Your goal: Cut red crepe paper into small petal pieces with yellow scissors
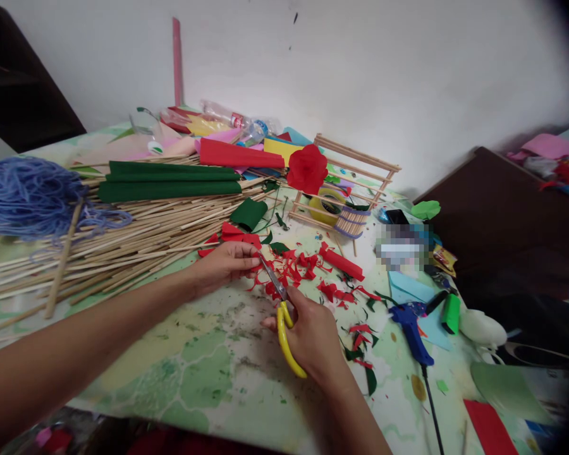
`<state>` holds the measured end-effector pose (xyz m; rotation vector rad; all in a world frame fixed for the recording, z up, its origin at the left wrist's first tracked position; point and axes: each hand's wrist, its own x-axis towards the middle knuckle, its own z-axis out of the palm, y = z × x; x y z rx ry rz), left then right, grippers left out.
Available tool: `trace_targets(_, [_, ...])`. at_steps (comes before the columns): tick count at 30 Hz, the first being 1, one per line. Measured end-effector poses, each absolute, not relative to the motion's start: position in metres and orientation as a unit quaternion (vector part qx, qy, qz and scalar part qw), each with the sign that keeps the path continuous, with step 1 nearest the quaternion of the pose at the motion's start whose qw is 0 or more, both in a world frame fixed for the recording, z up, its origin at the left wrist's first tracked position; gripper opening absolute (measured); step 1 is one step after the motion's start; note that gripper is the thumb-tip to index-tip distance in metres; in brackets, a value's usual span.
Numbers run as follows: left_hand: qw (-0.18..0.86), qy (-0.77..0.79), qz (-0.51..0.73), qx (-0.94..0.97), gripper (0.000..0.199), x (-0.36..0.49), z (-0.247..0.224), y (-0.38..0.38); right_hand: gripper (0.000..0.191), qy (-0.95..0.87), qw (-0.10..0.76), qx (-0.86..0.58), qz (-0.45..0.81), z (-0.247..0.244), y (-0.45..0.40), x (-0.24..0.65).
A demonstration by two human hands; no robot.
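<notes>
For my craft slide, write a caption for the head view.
The right hand holds yellow-handled scissors near the left hand, above a table strewn with red scraps.

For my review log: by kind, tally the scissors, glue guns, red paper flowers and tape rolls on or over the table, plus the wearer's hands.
Scissors: 1 pair
Blue glue gun: 1
Red paper flower: 1
Yellow tape roll: 1
Hands, left hand and right hand: 2
Total: 6

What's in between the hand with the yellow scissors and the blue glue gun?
In the head view, little red scraps and dark green scraps lie between the right hand and the blue glue gun.
</notes>
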<state>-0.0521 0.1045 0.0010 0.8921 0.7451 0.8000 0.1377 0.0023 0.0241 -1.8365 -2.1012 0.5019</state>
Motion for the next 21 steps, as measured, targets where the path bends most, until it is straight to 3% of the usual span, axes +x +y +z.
trace_targets(21, [0.694,0.37,0.271,0.554,0.011,-0.071,0.001,0.121,0.026,-0.739,0.139,-0.634,0.18,0.026,0.003,0.138])
